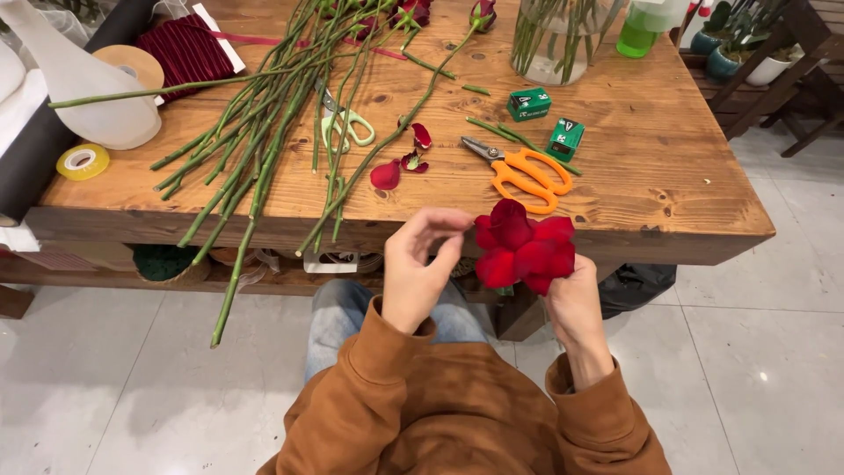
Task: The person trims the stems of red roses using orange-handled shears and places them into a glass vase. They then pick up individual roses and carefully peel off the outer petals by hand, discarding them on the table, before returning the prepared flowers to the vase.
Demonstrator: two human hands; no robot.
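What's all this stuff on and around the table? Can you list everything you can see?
rose: one, red, open bloom, held in front of the table edge
stems: many, green, long, spread across the table's left half
loose petals: a few, red, on the table's middle
orange scissors: one, near the front edge
pale green scissors: one, among the stems
small boxes: two, green, behind the orange scissors
glass vase: one, clear, holding stems, at the back
spray bottle: one, green, beside the vase
tape roll: one, yellow, left corner
white vase: one, lying at left
table: one, brown wood
left hand: fingers at a petal
right hand: holding the rose from below
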